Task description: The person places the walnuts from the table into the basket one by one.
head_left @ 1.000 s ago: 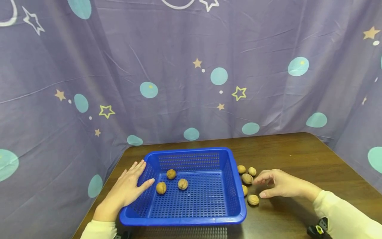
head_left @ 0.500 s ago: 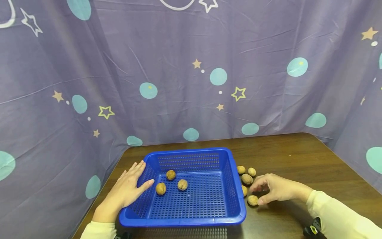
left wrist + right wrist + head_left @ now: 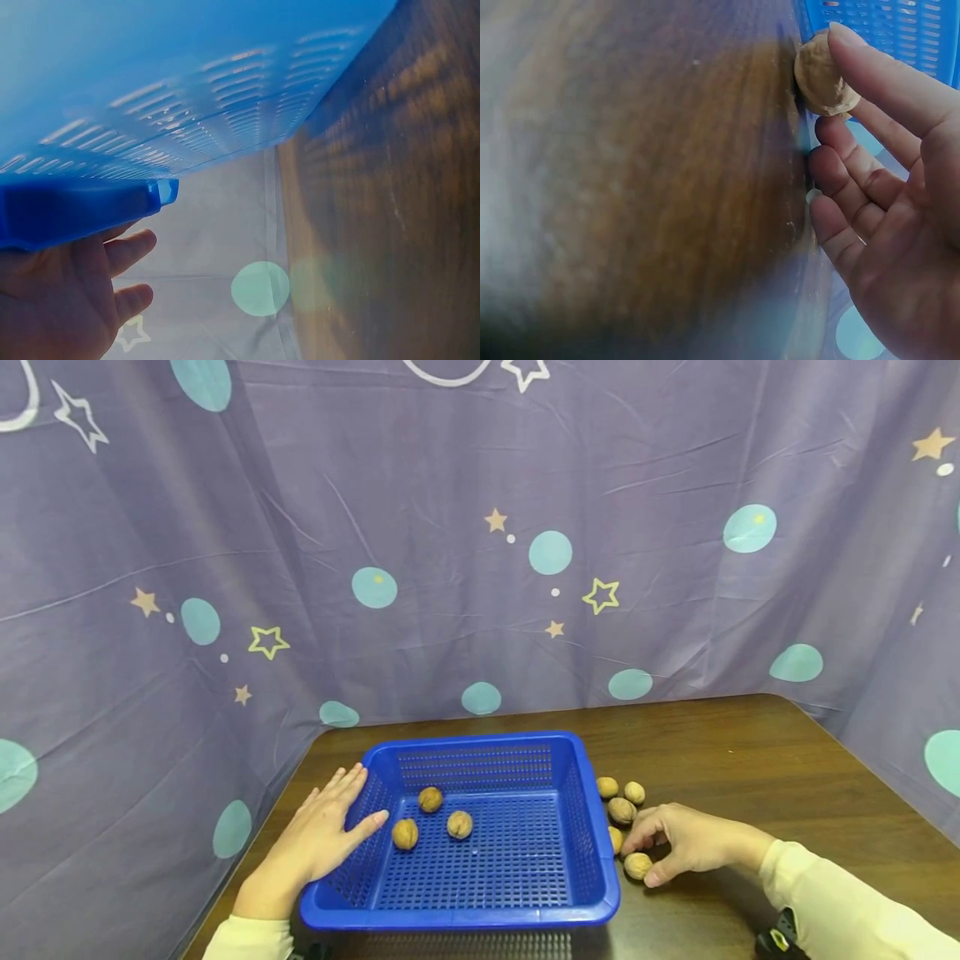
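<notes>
A blue plastic basket point(image 3: 450, 917) with slotted walls stands on the table, and three walnuts point(image 3: 460, 824) lie on its floor. My left hand point(image 3: 318, 839) rests over the basket's left rim, its fingers straight and thumb spread inward. From below, the left wrist view shows that palm point(image 3: 60, 300) against the rim. Right of the basket, my right hand point(image 3: 693, 842) pinches a walnut point(image 3: 637, 866) between thumb and index finger, low at the tabletop. In the right wrist view the thumb point(image 3: 892, 79) lies across that walnut's shell point(image 3: 819, 71), while the other fingers curve loosely beside it.
Several more walnuts point(image 3: 622, 810) lie close along the basket's right wall, one partly hidden by the rim. The brown wooden table point(image 3: 720, 752) extends to the back and right. A purple patterned curtain point(image 3: 450, 635) hangs behind it.
My right hand has moved left and toward me, from above the nearest loose walnut down onto it, and its thumb and finger have closed about it. The left hand stays at the rim.
</notes>
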`<action>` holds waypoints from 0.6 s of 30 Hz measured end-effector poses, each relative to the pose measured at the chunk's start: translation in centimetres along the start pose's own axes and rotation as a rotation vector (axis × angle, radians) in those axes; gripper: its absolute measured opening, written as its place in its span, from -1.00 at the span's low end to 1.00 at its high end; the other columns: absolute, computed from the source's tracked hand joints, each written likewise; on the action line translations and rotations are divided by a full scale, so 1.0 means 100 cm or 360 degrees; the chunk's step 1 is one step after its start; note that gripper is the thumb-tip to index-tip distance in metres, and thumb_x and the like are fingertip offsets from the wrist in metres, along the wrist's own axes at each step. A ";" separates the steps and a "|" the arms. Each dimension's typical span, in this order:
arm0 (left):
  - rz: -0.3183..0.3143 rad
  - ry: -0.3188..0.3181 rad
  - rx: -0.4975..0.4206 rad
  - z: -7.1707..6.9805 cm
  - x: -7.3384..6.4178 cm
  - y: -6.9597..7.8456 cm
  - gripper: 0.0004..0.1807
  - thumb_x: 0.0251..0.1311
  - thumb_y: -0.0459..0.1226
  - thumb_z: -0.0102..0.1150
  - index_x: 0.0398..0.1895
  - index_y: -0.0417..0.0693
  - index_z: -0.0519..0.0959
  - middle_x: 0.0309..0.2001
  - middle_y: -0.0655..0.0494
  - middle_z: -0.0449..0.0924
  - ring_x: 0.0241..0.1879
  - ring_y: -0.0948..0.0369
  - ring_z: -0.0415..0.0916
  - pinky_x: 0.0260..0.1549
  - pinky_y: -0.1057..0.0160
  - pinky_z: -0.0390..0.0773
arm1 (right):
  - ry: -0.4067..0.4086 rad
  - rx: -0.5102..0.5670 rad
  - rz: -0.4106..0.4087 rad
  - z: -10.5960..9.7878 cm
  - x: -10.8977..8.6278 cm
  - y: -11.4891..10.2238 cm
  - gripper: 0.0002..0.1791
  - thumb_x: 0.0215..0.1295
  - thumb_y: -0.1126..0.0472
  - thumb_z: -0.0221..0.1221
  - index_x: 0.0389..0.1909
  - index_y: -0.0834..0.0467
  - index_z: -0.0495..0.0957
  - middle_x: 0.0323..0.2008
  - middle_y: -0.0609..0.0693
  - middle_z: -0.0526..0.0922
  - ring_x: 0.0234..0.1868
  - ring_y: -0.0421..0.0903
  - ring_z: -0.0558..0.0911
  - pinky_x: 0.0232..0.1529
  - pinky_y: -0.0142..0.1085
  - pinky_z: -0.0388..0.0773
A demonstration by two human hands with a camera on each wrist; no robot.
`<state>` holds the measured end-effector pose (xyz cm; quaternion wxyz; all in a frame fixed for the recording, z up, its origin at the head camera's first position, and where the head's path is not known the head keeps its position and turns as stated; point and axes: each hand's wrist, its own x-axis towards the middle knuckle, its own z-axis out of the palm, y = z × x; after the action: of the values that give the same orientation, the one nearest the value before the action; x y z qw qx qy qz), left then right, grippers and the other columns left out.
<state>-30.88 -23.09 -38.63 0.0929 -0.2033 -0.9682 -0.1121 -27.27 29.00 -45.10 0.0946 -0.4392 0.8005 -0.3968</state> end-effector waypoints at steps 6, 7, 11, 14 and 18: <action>-0.0013 -0.0007 0.0011 -0.001 -0.001 0.000 -0.08 0.28 0.29 -0.11 0.43 -0.24 0.19 0.45 -0.14 0.11 0.44 -0.16 -0.05 0.28 -0.32 -0.02 | 0.0002 -0.0106 0.0044 0.002 0.001 0.001 -0.59 -0.01 0.09 0.44 -0.10 0.11 0.67 -0.17 -0.10 0.62 -0.16 -0.17 0.58 -0.15 -0.30 0.55; -0.0016 -0.0010 0.0015 0.000 -0.001 0.000 -0.08 0.27 0.30 -0.12 0.43 -0.24 0.19 0.45 -0.13 0.10 0.44 -0.16 -0.05 0.29 -0.32 -0.02 | 0.0004 -0.0125 0.0048 0.002 0.001 0.001 -0.59 -0.02 0.09 0.45 -0.11 0.10 0.67 -0.17 -0.12 0.61 -0.16 -0.19 0.58 -0.16 -0.31 0.55; -0.0027 -0.0021 0.0019 0.000 -0.001 -0.001 -0.04 0.25 0.35 -0.18 0.44 -0.22 0.19 0.46 -0.12 0.09 0.44 -0.16 -0.05 0.29 -0.32 -0.01 | 0.0001 -0.0139 0.0065 0.001 0.001 -0.002 -0.60 -0.03 0.10 0.45 -0.11 0.09 0.68 -0.20 -0.16 0.60 -0.18 -0.25 0.56 -0.18 -0.31 0.56; -0.0029 -0.0025 0.0017 0.000 0.000 0.000 -0.03 0.24 0.37 -0.20 0.44 -0.21 0.18 0.46 -0.11 0.09 0.44 -0.16 -0.06 0.29 -0.31 -0.02 | -0.0003 -0.0070 0.0085 -0.003 0.000 -0.005 -0.61 -0.01 0.13 0.43 -0.09 0.11 0.68 -0.19 -0.13 0.61 -0.16 -0.23 0.56 -0.16 -0.28 0.58; -0.0025 -0.0018 0.0012 0.000 0.000 0.001 -0.06 0.26 0.32 -0.15 0.44 -0.22 0.19 0.46 -0.11 0.09 0.44 -0.16 -0.06 0.29 -0.32 -0.02 | 0.0014 0.0018 0.0118 -0.014 -0.003 -0.010 -0.62 0.03 0.18 0.42 -0.07 0.13 0.67 -0.15 -0.07 0.61 -0.11 -0.19 0.57 -0.09 -0.23 0.59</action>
<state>-30.85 -23.04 -38.57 0.0872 -0.1959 -0.9707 -0.1081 -27.14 29.69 -43.54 0.1083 -0.4070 0.8143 -0.3995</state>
